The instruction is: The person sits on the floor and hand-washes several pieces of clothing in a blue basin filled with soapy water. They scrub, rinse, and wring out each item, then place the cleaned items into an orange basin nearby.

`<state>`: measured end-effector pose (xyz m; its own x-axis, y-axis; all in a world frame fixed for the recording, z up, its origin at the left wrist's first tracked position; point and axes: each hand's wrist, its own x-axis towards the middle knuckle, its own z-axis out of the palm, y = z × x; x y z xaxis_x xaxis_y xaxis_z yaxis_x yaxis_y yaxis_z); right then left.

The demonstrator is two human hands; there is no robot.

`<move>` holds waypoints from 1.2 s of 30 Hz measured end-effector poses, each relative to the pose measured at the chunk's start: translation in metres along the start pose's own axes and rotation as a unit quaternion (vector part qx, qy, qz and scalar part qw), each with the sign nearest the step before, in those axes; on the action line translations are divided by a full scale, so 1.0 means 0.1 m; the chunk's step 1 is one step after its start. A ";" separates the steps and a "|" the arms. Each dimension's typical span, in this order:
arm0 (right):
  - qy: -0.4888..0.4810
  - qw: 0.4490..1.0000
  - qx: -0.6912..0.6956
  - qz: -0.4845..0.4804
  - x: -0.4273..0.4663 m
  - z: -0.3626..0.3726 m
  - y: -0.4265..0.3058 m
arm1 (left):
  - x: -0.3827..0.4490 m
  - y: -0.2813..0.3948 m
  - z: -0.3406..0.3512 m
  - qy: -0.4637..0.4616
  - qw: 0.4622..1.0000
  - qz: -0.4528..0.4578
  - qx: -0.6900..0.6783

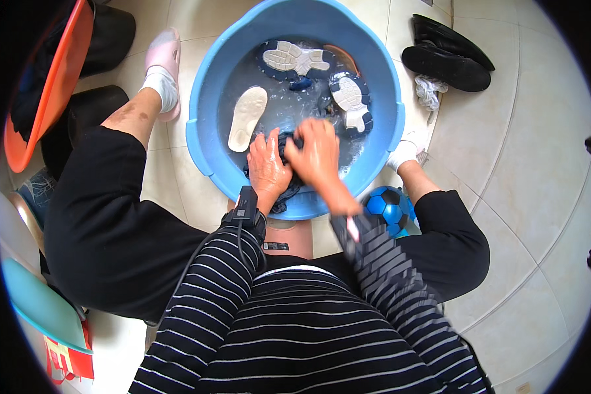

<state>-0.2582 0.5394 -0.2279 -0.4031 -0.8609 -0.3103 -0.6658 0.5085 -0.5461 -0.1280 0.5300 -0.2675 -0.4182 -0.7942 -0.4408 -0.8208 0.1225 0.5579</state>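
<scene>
A large blue plastic basin (203, 106) of murky, sudsy water stands before me. My left hand (268, 165) presses on a dark wet cloth (289, 189) against the basin's near wall. Over the same cloth, my right hand (316, 152) is closed and slightly blurred. Two shoes lie in the water with their soles up, one at the far side (295, 59) and one at the right (350, 101). A cream insole (247, 118) floats at the left. Part of an orange object (344, 56) shows beside the shoes.
Black shoes (448, 66) and a crumpled white cloth (429, 92) lie on the tiles at the right. A blue and black ball (388, 209) rests by the basin. An orange basin (54, 98) holding dark items, dark containers and a teal tub (47, 300) stand at the left.
</scene>
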 end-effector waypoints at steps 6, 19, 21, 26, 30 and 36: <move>0.154 0.984 -0.070 -0.049 -0.13 0.29 0.16 | 0.06 0.00 0.05 0.006 0.998 0.046 0.043; -0.013 0.983 0.112 0.144 0.80 -0.04 0.16 | 0.09 0.11 -0.02 0.002 0.999 0.011 0.049; 0.039 0.997 0.033 0.050 0.15 -0.13 0.04 | 0.09 0.06 0.02 0.020 0.998 0.033 0.040; 0.122 0.992 -0.007 -0.038 -0.45 0.23 0.16 | 0.14 0.02 0.09 0.018 0.994 0.064 0.088; 0.140 0.985 -0.094 0.027 0.27 0.49 0.47 | 0.17 0.10 0.04 -0.030 0.995 0.031 0.085; 0.017 0.955 -0.088 0.282 1.17 0.39 0.46 | 0.16 0.16 -0.02 -0.029 0.996 0.019 0.083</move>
<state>-0.3117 0.4616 -0.3201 -0.7466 -0.4506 -0.4894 -0.4317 0.8879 -0.1590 -0.1473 0.5184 -0.2642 -0.4690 -0.7513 -0.4644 -0.8545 0.2530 0.4537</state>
